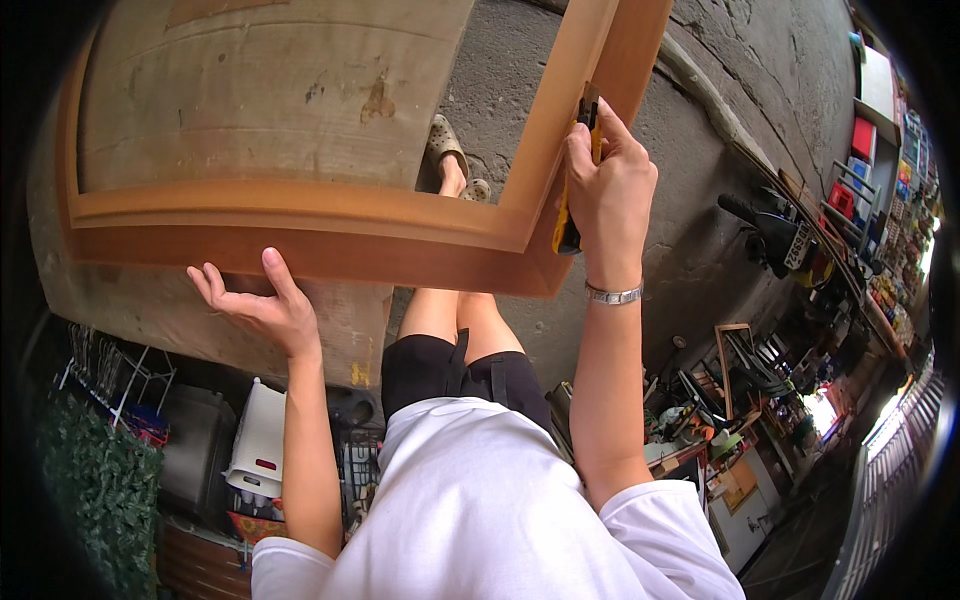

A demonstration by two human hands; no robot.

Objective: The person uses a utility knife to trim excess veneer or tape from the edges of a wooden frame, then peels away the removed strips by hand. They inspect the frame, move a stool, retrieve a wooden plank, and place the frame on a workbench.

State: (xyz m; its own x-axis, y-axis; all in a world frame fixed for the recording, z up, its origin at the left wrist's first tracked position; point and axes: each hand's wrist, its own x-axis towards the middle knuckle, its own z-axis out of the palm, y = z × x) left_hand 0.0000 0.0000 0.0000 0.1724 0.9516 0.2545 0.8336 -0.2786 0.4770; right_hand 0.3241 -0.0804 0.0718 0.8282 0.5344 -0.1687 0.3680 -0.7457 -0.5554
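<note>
A brown wooden frame with a stepped profile lies in front of me, its near right corner jutting past the worn board under it. My right hand is closed around a yellow and black utility knife. The knife's tip end points away from me and lies along the frame's right side piece; I cannot tell whether the blade cuts into the wood. By the near side piece, my left hand is palm up with its fingers apart and holds nothing. Its thumb tip is at the frame's lower edge; contact is unclear.
The worn, stained board carries the frame. Grey concrete floor spreads to the right, with a parked motorbike and cluttered shelves beyond. At the lower left are a white plastic bin, a dark box and green foliage. Tools crowd the lower right.
</note>
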